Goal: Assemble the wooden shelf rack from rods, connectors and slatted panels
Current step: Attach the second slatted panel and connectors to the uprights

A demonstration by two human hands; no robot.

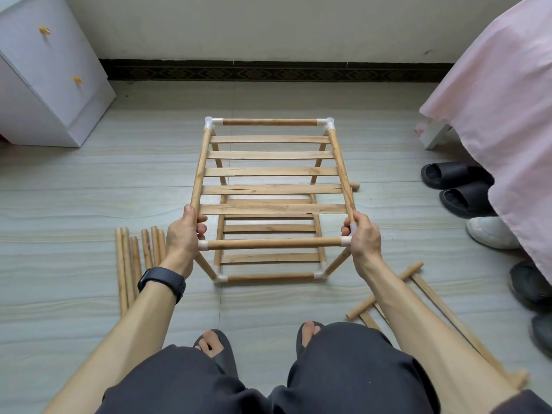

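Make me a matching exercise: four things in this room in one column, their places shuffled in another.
Things:
1 loose rods
2 black slippers
3 white cabinet
4 smartwatch

Places:
A on the left wrist
B far left of the view
C lying left of the rack
D beside the pink bedcover

Pairs: 1-C, 2-D, 3-B, 4-A

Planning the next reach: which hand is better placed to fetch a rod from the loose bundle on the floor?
Left. The rod bundle lies on the floor just beside the left hand, while the right hand holds the opposite corner of the rack, which stands between them.
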